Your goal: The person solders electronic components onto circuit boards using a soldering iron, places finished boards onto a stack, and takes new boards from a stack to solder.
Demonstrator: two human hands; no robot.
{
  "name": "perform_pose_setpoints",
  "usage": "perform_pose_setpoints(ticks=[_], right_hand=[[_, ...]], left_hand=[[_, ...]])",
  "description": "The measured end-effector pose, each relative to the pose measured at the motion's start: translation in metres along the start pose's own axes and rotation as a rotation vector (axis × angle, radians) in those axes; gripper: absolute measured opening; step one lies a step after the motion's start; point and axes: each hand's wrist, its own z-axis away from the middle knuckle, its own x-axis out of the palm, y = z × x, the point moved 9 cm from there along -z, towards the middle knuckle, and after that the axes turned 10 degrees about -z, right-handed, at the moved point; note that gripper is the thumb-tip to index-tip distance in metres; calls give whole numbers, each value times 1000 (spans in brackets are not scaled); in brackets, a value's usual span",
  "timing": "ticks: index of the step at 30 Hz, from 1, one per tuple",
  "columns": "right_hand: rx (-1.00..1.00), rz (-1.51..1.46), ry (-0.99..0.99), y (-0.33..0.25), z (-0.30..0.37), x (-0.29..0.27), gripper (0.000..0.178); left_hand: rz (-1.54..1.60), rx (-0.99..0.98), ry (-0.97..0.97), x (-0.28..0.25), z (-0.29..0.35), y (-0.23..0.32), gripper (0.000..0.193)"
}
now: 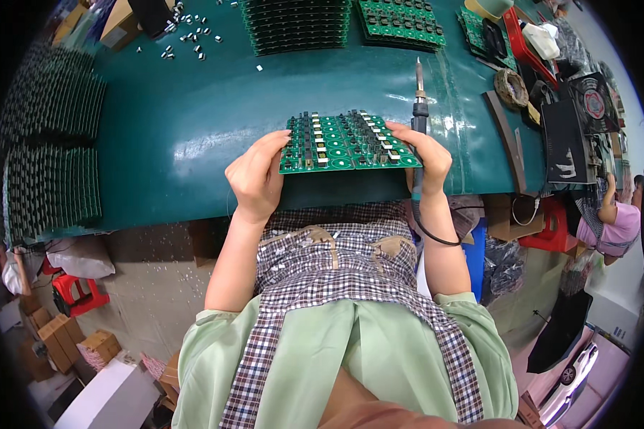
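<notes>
A green circuit board (342,149) is held up over the front edge of the bench, populated with rows of black and white components. My left hand (254,175) grips its left edge, fingers closed. At the opposite edge my right hand (431,159) is closed on the board and also holds a soldering iron (420,107). The iron's metal tip points away from me, beyond the board, and its black cable loops down past my right wrist. How the right fingers share the board and the iron is partly hidden.
Stacked circuit boards stand at the left (54,186) and far middle (297,27), with more boards (401,25) beside them. Small loose components (189,36) lie far left. A fume fan (594,104), a tape roll (511,89) and a red tray (529,46) are at right. Another person (610,222) sits further right.
</notes>
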Motion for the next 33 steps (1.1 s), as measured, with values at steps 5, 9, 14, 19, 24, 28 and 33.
perform_pose_setpoints(ticks=[5, 9, 14, 19, 24, 28, 33], right_hand=[[14, 4, -7, 1, 1, 3, 25], [67, -38, -1, 5, 2, -2, 21], [111, -71, -2, 12, 3, -5, 18], [56, -57, 6, 9, 4, -3, 17], [51, -56, -31, 9, 8, -1, 20], [-44, -85, -103, -8, 2, 5, 32], [-31, -178, -104, -15, -7, 4, 32]], left_hand=[[-5, -3, 8, -4, 1, -2, 21], [-35, 88, 10, -1, 2, 5, 21], [-93, 148, 30, -3, 4, 15, 23], [-92, 156, 44, -5, 2, 16, 24], [-131, 117, -17, -8, 5, 13, 23], [-110, -29, -74, -10, 17, 3, 17], [-82, -60, -52, -10, 11, 1, 16]])
